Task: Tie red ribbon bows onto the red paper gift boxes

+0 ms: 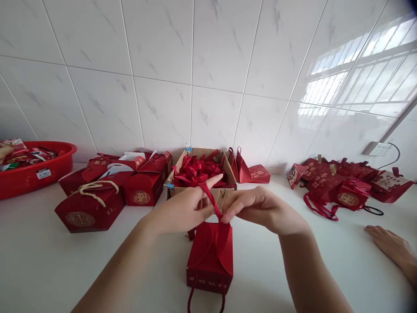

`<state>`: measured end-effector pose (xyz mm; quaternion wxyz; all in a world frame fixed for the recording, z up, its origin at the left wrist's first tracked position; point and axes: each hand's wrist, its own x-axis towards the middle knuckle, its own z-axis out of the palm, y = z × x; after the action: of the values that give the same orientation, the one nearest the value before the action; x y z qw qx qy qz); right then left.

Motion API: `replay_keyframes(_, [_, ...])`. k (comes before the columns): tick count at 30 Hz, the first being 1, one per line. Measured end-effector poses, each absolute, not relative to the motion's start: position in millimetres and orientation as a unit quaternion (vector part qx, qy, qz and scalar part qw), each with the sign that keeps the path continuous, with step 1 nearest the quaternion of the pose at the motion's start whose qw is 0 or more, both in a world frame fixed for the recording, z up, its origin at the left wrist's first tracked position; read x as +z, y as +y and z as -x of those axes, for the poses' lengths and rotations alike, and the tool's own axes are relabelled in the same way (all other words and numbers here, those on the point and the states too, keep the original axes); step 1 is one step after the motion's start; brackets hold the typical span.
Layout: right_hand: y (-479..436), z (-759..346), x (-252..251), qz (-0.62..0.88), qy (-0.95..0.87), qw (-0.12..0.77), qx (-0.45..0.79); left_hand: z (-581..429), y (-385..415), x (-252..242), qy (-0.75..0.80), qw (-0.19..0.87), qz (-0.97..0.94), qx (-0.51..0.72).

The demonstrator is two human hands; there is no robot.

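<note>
A small red gift box (210,256) stands on the white table (39,256) right in front of me, its curved flaps closed on top. A red ribbon (213,202) rises from the top of the box. My left hand (184,208) pinches this ribbon, with the index finger stretched out. My right hand (260,206) pinches the same ribbon from the other side, fingers curled together. Both hands hover just above the box. Ribbon ends hang below the front of the box.
Behind my hands is a cardboard box (224,169) full of red ribbons. Several red gift boxes (94,204) stand at the left, a red basin (32,174) at far left. More red boxes (342,182) lie at the right. Another person's hand (391,248) rests at the right edge.
</note>
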<state>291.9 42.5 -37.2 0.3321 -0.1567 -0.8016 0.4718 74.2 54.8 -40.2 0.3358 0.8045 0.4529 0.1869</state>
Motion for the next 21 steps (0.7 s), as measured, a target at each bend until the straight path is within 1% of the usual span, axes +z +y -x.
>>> replay_keyframes(5, [26,-303,-26,0.164,-0.862,0.233,0.419,-59,57,-30,0.352,0.498,-0.732,0.303])
replay_keyframes(7, [20,-306,-25,0.206,-0.872,0.230,0.380,-57,56,-26,0.329,0.532,-0.695,0.353])
replay_keyframes(12, [11,-305,-30,0.350,-0.849,0.305,0.253,-57,50,-17,0.330,0.534,-0.615,0.477])
replay_keyframes(15, [12,-304,-30,0.414,-0.837,0.286,0.215,-56,44,-11,0.292,0.543,-0.578,0.534])
replay_keyframes(17, [19,-303,-31,0.465,-0.814,0.286,0.201,-56,39,-7,0.261,0.549,-0.576,0.547])
replay_keyframes(18, [24,-303,-32,0.485,-0.796,0.305,0.195,-55,35,-6,0.248,0.549,-0.585,0.543])
replay_keyframes(19, [31,-303,-33,0.500,-0.772,0.343,0.190,-55,32,-5,0.238,0.547,-0.599,0.534])
replay_keyframes(21, [46,-303,-39,0.520,-0.701,0.447,0.195,-54,26,-4,0.229,0.533,-0.632,0.514])
